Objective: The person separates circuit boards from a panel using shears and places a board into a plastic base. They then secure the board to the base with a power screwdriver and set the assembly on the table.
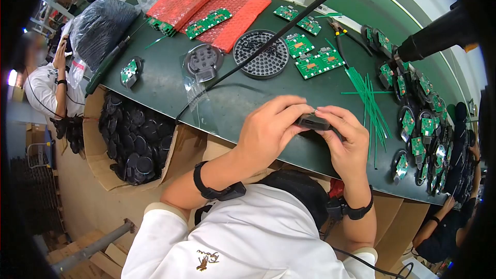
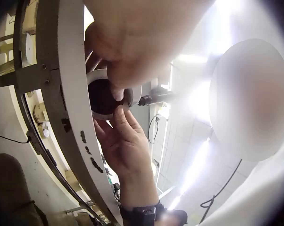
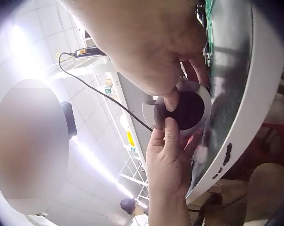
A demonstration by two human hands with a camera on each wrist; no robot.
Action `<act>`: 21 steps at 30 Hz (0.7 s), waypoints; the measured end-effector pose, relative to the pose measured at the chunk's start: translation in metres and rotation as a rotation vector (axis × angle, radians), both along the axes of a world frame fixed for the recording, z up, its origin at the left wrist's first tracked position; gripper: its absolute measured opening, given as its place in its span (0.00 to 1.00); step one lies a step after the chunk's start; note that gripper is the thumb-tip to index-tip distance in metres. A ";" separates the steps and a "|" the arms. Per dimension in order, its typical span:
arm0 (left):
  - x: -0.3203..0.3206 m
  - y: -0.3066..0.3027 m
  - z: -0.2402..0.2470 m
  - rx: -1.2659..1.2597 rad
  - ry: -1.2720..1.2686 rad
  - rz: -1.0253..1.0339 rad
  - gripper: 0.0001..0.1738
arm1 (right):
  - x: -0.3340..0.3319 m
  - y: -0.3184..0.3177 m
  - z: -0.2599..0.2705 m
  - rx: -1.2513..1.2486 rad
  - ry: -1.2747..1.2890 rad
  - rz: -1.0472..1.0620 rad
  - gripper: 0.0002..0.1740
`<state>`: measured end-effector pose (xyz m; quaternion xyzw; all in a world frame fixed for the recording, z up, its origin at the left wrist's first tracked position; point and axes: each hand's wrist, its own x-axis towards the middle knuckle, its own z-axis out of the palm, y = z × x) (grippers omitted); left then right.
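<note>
Both hands hold a round dark housing [image 1: 311, 122] over the front edge of the green bench. My left hand [image 1: 273, 126] grips its left side, and my right hand [image 1: 349, 137] grips the right side. From the left wrist view, the housing shows a dark round face [image 2: 100, 98] inside a pale rim, with both thumbs pressed on it near one edge. In the right wrist view the same dark face [image 3: 191, 112] lies between the thumbs, and the left hand [image 3: 168, 162] supports it from below. The fingers at the far side hide part of the housing.
Left of my arms, a cardboard box [image 1: 95, 144] holds many black round parts. On the bench lie green circuit boards [image 1: 320, 63], green ties [image 1: 369, 103], cutters [image 1: 341, 41], a round tray [image 1: 261, 67] and red bubble wrap [image 1: 188, 0]. Assembled units [image 1: 426, 124] crowd the right side. A black cable [image 1: 289, 26] crosses above.
</note>
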<state>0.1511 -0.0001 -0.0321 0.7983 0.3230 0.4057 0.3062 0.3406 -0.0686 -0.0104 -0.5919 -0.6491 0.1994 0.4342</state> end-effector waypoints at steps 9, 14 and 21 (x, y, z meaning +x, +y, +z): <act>0.003 0.003 0.002 0.152 -0.054 -0.011 0.22 | -0.003 0.000 0.002 -0.064 0.064 -0.031 0.18; 0.004 -0.003 0.004 0.048 -0.085 -0.028 0.21 | -0.004 -0.001 -0.001 -0.057 0.106 -0.013 0.18; 0.003 -0.002 0.004 0.033 -0.096 -0.036 0.17 | -0.004 -0.001 -0.002 -0.063 0.126 -0.004 0.18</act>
